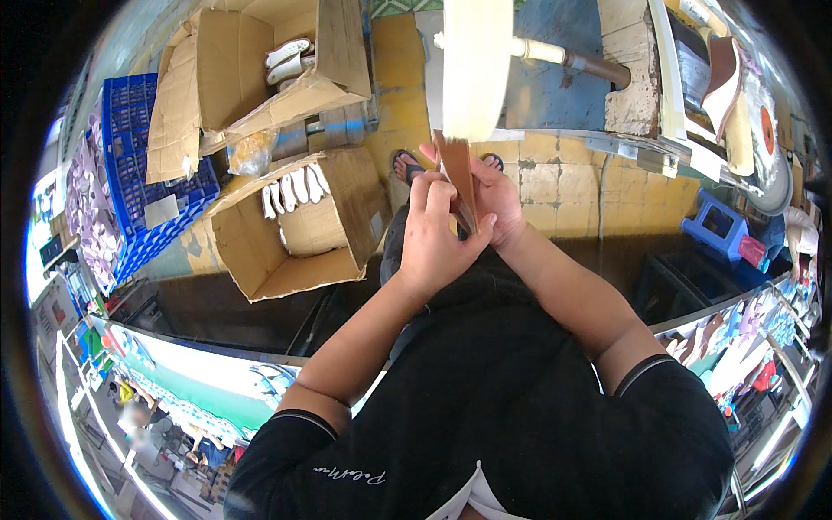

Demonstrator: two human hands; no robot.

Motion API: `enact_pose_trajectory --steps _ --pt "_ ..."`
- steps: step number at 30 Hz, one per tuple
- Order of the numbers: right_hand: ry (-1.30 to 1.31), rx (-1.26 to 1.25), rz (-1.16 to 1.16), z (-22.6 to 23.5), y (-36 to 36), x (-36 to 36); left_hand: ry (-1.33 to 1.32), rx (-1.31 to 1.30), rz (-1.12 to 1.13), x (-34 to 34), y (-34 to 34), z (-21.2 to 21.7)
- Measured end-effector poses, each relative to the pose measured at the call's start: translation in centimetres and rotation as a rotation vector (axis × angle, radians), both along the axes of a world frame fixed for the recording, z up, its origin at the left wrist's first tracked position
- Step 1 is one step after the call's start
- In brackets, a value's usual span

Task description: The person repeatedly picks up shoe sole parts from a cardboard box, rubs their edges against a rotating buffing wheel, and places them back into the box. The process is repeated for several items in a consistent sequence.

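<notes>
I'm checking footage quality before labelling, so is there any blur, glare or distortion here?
Head view: straight edges bend toward the black rim; head view: a bright strip at lower left is blown out; head view: the left hand, right hand and brown piece look fairly sharp, but the pale wheel looks smeared, perhaps spinning.

Hands (436, 228) hold brown piece (458, 172); pale wheel (476, 69) just beyond.

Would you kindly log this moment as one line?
left hand: holding brown piece; right hand: holding same brown piece; pale wheel: at its far end, contact unclear; nearer cardboard box: white pieces inside
</notes>
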State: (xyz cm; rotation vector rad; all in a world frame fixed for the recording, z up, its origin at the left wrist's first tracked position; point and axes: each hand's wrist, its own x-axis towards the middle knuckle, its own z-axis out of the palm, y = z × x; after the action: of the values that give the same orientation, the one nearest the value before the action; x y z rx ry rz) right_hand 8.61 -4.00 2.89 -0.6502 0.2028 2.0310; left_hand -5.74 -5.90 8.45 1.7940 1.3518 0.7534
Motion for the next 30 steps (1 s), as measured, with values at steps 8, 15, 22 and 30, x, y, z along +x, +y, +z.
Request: enact_pose_trajectory --steps 8,15,22,30 --pt "-0.005 0.032 -0.041 0.3 -0.4 -0.4 -0.005 0.032 -0.031 -0.7 0.4 0.5" --pt "0.071 0.102 -0.046 -0.5 -0.2 -0.5 -0.032 -0.027 -0.015 -0.7 0.9 1.0" --pt "-0.112 0.226 -0.033 1.9 -0.8 -0.6 -0.072 0.166 -0.057 -1.5 0.1 1.7" --pt "-0.063 0.12 -0.058 -0.5 -0.2 -0.8 -0.014 -0.07 -0.086 -1.4 1.3 1.0"
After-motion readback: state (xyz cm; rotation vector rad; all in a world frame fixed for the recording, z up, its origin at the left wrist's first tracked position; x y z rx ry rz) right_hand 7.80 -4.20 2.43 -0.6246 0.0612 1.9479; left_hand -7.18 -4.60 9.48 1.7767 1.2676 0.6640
